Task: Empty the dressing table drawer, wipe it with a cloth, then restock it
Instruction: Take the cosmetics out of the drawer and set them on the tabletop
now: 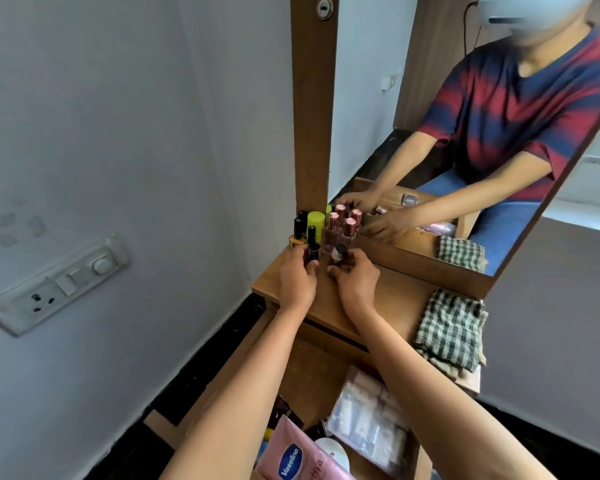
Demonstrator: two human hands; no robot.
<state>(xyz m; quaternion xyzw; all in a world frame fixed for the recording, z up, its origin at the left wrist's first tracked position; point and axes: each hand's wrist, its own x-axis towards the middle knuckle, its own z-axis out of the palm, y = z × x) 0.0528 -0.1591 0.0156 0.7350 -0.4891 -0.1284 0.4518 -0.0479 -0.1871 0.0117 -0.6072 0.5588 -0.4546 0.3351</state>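
Wooden dressing table top (pixel 395 299): bottle cluster (pixel 340 226) at far left corner; left hand (pixel 297 278) pinches dark bottle (pixel 313 252); right hand (pixel 355 280) pinches white-capped bottle (pixel 338 255), both beside cluster; checked cloth (pixel 447 330) at right edge; open drawer (pixel 312 368), near, holds pink Vaseline sachet (pixel 291 459) and clear pouch (pixel 371 424)

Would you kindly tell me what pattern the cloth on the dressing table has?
The cloth is green-and-white checked, best seen in the head view.

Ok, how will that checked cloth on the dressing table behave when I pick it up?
Probably floppy: the checked cloth lies in soft, uneven folds on the tabletop. Those folds would likely fall open when lifted. It looks thin, so probably light.
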